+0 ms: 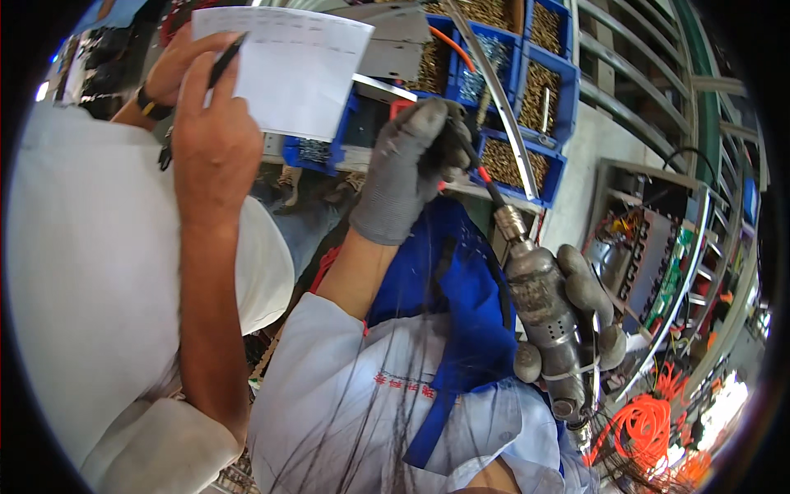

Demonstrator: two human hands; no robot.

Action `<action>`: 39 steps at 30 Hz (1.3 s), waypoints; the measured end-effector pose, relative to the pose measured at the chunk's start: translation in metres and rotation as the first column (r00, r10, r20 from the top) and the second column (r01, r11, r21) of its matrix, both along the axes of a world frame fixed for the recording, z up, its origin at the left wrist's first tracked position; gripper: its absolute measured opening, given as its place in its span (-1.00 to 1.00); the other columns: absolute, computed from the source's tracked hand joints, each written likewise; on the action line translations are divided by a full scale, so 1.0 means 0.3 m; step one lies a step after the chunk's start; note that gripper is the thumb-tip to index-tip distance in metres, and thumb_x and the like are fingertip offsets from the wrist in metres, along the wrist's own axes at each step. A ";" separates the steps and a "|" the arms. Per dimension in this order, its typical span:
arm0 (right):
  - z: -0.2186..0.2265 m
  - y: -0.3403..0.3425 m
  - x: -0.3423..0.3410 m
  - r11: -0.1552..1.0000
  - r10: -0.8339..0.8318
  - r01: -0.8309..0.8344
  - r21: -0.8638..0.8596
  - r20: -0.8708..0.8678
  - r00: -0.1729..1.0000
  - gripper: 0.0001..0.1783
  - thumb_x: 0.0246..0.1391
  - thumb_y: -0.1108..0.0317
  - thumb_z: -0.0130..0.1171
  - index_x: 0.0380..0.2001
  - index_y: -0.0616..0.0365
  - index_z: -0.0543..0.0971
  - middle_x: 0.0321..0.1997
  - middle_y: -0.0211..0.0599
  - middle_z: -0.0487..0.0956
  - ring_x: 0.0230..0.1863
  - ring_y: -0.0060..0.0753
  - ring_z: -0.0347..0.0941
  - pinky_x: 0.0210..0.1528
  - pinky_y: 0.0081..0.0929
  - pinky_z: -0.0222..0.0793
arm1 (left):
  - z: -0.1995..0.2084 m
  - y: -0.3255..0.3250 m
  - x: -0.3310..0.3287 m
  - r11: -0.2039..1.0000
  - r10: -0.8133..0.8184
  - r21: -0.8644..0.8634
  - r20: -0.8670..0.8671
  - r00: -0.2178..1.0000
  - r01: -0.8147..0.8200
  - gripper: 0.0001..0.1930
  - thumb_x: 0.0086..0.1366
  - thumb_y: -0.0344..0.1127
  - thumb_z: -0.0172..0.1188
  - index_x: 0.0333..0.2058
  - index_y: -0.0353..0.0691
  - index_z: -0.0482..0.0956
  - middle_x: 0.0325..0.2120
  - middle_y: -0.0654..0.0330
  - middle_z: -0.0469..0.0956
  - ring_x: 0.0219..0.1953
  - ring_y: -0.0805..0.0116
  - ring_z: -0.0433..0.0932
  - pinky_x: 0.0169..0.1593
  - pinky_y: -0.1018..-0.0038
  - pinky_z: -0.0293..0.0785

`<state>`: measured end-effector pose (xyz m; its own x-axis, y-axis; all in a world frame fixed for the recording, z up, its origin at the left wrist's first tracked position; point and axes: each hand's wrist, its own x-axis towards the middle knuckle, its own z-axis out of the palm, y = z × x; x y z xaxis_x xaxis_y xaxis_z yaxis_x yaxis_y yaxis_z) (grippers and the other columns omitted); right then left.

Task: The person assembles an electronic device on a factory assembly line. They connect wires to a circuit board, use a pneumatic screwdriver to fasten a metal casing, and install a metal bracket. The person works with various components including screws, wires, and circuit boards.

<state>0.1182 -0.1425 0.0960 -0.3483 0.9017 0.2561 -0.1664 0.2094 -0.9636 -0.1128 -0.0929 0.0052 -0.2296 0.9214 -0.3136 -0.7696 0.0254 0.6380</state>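
Observation:
My right hand (592, 295), in a grey glove, is wrapped round the metal body of a power screwdriver (539, 300). From its chuck a long bit (485, 174) with a red band points up and left. The bit's far end reaches the fingers of my left hand (403, 169), also gloved in grey. Those fingers are curled closed there; whether they hold the bit's tip or a small part is hidden. Just beyond them, a thin curved metal strip (498, 95) slants across blue bins.
Blue bins (543, 169) of small brass-coloured and silver fasteners stand ahead. At left, another person's hand (216, 156) holds a black pen (226, 62) and a white paper sheet (304, 74). Metal rails, an open unit with wiring (638, 247) and coiled orange cable (642, 432) are at right.

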 end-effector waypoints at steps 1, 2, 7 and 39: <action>-0.018 -0.005 0.004 1.000 0.002 -0.002 0.002 -0.011 1.000 -0.01 -0.20 0.46 0.44 0.28 -0.38 0.19 0.24 0.01 0.30 0.27 0.17 0.26 0.18 -0.11 0.44 | -0.009 -0.003 0.007 1.000 0.000 -0.004 -0.006 1.000 0.000 -0.66 0.38 -0.03 0.03 -0.21 -0.24 0.51 -0.50 0.20 0.55 -0.59 0.53 0.46 -0.62 0.67 0.32; -0.030 -0.001 0.028 1.000 -0.002 0.002 0.003 -0.016 1.000 -0.01 -0.20 0.45 0.44 0.28 -0.38 0.18 0.23 0.01 0.30 0.27 0.17 0.26 0.18 -0.10 0.44 | -0.020 -0.003 0.023 1.000 -0.007 -0.006 -0.011 1.000 0.007 -0.66 0.38 -0.04 0.03 -0.22 -0.24 0.51 -0.51 0.20 0.55 -0.59 0.53 0.46 -0.62 0.67 0.32; -0.001 -0.009 0.004 1.000 -0.012 0.011 0.007 0.007 1.000 0.00 -0.18 0.40 0.45 0.30 -0.39 0.15 0.21 0.01 0.32 0.27 0.18 0.25 0.19 -0.06 0.42 | -0.025 0.011 0.034 0.997 -0.068 -0.018 0.015 0.998 0.068 -0.68 0.39 -0.07 0.04 -0.23 -0.24 0.51 -0.52 0.20 0.55 -0.62 0.53 0.46 -0.64 0.67 0.32; -0.035 0.080 0.084 0.843 -0.112 0.169 0.511 -0.141 0.984 -0.07 0.01 0.14 0.34 0.31 0.17 0.05 0.14 0.29 0.35 0.18 0.21 0.35 0.17 -0.05 0.40 | 0.087 0.102 0.193 0.962 -0.266 0.069 0.019 0.964 0.264 -0.69 0.39 -0.10 0.05 -0.18 -0.27 0.50 -0.46 0.21 0.56 -0.56 0.55 0.50 -0.63 0.70 0.32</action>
<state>0.1436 -0.1185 0.0856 -0.1744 0.6639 0.7272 -0.1872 0.7027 -0.6865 -0.0550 -0.0624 0.0314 0.0338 0.9668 -0.2532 -0.7583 0.1898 0.6237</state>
